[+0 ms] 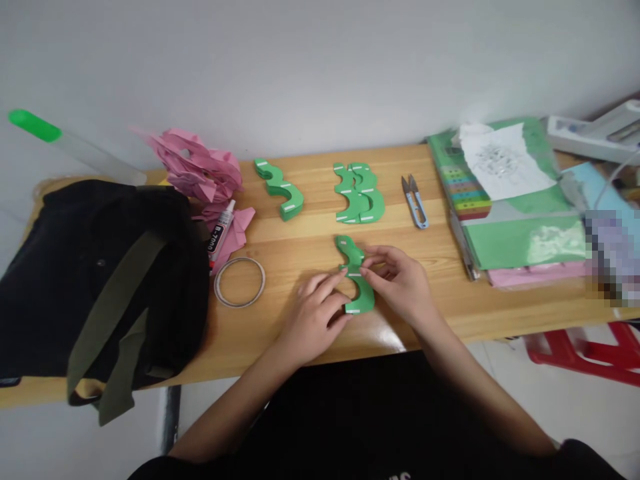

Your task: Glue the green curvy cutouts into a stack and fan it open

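A wavy green paper cutout point(364, 293) with small white strips lies on the table in front of me. My left hand point(315, 320) is at its left side, fingers spread and the tips touching its edge. On the opposite side, my right hand point(400, 280) has thumb and forefinger closed on the cutout's right edge near its middle. Just beyond are more green cutouts point(373, 200) laid in overlapping pairs, also with white strips. A thicker stack of wavy green cutouts point(290, 200) sits farther left.
Thread snips point(415, 203) lie right of the cutouts. At left are a tape roll point(216, 287), a glue tube point(220, 233), crumpled pink paper point(200, 163) and a black bag point(125, 267). Packs of coloured paper point(520, 233) occupy the right; a red stool point(575, 353) stands below.
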Demonstrator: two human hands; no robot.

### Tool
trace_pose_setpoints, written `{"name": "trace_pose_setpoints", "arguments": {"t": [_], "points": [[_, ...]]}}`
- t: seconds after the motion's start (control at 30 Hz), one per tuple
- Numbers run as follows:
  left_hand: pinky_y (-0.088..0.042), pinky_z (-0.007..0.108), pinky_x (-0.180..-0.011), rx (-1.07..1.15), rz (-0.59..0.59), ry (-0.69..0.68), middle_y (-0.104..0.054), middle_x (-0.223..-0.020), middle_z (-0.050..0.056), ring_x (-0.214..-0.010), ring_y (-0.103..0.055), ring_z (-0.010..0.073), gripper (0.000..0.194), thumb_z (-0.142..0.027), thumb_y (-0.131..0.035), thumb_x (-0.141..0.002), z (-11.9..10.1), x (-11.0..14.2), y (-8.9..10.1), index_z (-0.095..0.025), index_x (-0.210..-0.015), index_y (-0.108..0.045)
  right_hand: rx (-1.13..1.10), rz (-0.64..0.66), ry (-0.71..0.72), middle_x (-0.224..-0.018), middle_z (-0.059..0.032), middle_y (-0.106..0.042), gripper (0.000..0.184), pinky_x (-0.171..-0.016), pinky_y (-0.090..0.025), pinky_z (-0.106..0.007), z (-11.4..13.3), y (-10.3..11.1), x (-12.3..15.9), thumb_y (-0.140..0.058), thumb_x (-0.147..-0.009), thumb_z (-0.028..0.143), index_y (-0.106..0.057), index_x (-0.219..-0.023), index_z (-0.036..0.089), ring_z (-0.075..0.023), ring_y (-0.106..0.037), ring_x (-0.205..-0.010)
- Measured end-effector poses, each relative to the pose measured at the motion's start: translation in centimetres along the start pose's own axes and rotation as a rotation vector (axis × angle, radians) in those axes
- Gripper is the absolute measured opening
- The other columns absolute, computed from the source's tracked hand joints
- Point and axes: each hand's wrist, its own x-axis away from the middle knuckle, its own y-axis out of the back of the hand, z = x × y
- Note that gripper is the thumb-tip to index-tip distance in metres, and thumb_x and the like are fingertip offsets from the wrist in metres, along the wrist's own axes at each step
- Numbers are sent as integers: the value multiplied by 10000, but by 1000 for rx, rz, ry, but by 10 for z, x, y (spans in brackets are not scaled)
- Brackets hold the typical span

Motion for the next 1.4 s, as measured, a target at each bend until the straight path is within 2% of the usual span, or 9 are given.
{"name": "trace_pose_setpoints", "arguments": {"t": [0.13, 0.27, 0.5, 0.63, 0.77, 0.93, 1.1, 1.23, 1.4], "points": [[-433, 484, -984, 15, 10, 6, -525, -1390, 68, -1188, -464, 276, 60, -179, -649, -830, 1, 0, 0, -196, -882, -622, -58, -3, 3, -748, -38, -697, 342, -521, -489, -249, 0, -1, -5, -676, -703, 352, -641, -981, 156, -123, -605, -561], [-444, 493, -968, 4, 7, -2, -539, -1373, 79, -1176, -477, 282, 57, -181, -646, -831, 0, 0, 1, -193, -883, -625, 108, -15, 90, -720, -25, -693, 242, -492, -461, -241, 0, -3, -5, -660, -746, 324, -691, -937, 179, -113, -579, -516], [-471, 485, -934, -20, -4, -6, -565, -1340, 99, -1153, -499, 283, 61, -181, -653, -823, 0, 1, 1, -185, -880, -634, 485, -77, 438, -822, -64, -642, 109, -577, -494, -276, 1, -8, -3, -617, -816, 249, -717, -805, 208, -170, -624, -703], [-468, 500, -939, -24, 10, 6, -560, -1344, 100, -1172, -489, 286, 60, -191, -645, -830, 0, 1, 0, -185, -890, -639, 553, -73, 644, -1025, -102, -635, 122, -736, -537, -339, 1, -7, -3, -572, -849, 197, -692, -823, 197, -202, -633, -887], [-468, 498, -935, -24, 10, 7, -570, -1327, 99, -1174, -487, 284, 64, -201, -639, -836, 2, 2, -2, -188, -899, -645, 604, -74, 779, -1069, -105, -668, 111, -794, -530, -381, 0, -5, -2, -574, -856, 159, -667, -808, 194, -227, -623, -973], [-458, 511, -952, -12, 35, 35, -576, -1317, 96, -1174, -495, 286, 77, -197, -645, -829, 0, 1, 0, -195, -906, -649, 558, -23, 782, -1074, -112, -684, 142, -804, -531, -393, -2, -5, -2, -545, -880, 174, -672, -821, 196, -219, -633, -970], [-448, 497, -994, 164, 81, 92, -572, -1304, 98, -1204, -499, 286, 305, -278, -728, -776, -2, -7, 15, -211, -1054, -624, 562, -37, 725, -1063, -112, -682, 159, -794, -538, -398, -5, -6, -4, -534, -880, 181, -687, -839, 203, -223, -632, -962], [-490, 426, -939, 219, -43, 146, -646, -1099, 76, -1054, -600, 225, 166, -204, -616, -850, 8, -31, 27, -199, -1016, -619, 584, -61, 724, -1070, -100, -679, 147, -777, -544, -372, -7, -7, -6, -544, -880, 198, -685, -839, 204, -215, -629, -948], [-529, 323, -785, 202, -154, 202, -662, -928, 36, -842, -630, 164, 185, -103, -619, -789, 27, -65, 26, -179, -957, -619, 579, -108, 767, -1056, -110, -672, 130, -776, -537, -351, -10, -9, -6, -544, -875, 174, -670, -850, 192, -211, -622, -941]]}}
